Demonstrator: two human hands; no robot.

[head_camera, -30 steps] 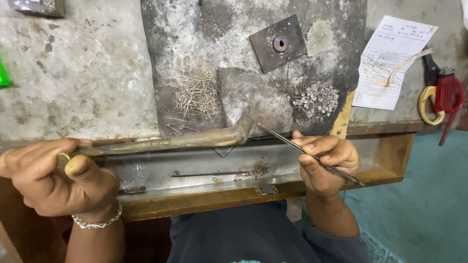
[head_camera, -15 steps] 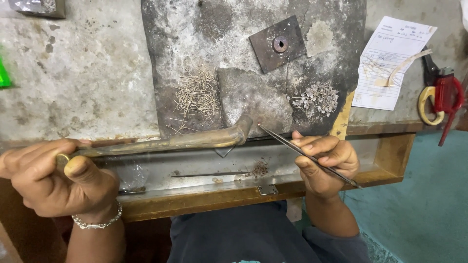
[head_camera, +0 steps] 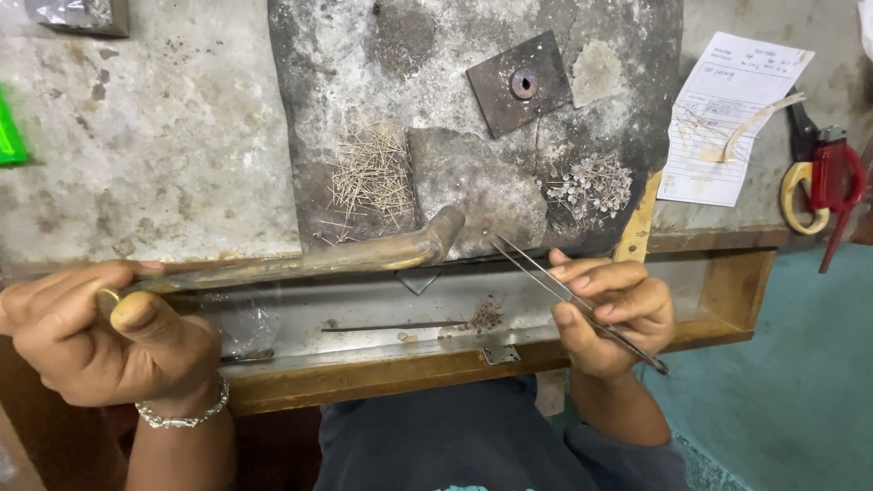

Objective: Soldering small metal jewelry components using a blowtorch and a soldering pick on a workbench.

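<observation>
- Gripped in the left hand (head_camera: pixel 100 336) is a long brass pipe (head_camera: pixel 300 264); fingers wrap its near end and the thumb presses on top; the pipe runs rightward, level with the bench edge, and its bent tip (head_camera: pixel 446 232) curves up onto the dark slab (head_camera: pixel 409 55)
- Pinched in the right hand (head_camera: pixel 614 314) are thin tweezers (head_camera: pixel 555 286); thumb and fingers close round their middle; the points rest on the slab just right of the pipe's tip, near it but apart; the back end sticks out past the palm toward the lower right
- On the slab, a heap of fine wire bits (head_camera: pixel 371 177) lies just left of a paler grey block (head_camera: pixel 473 186); a cluster of small round-headed pieces (head_camera: pixel 593 185) lies to its right; a square metal plate (head_camera: pixel 518 84) with a hole in the middle sits higher up
- Below the bench edge a shallow wooden tray (head_camera: pixel 727 291) with a metal floor sits under both hands; a thin rod (head_camera: pixel 391 326) and a little dark debris (head_camera: pixel 486 315) lie in it
- A bracelet (head_camera: pixel 182 411) circles the left wrist
- At the right, a lined paper slip (head_camera: pixel 727 118) lies on the bench with a pale strip across it; beside it, a red and yellow tool (head_camera: pixel 823 186); what kind cannot be told
- A green scrap (head_camera: pixel 9 141) shows at the left edge
</observation>
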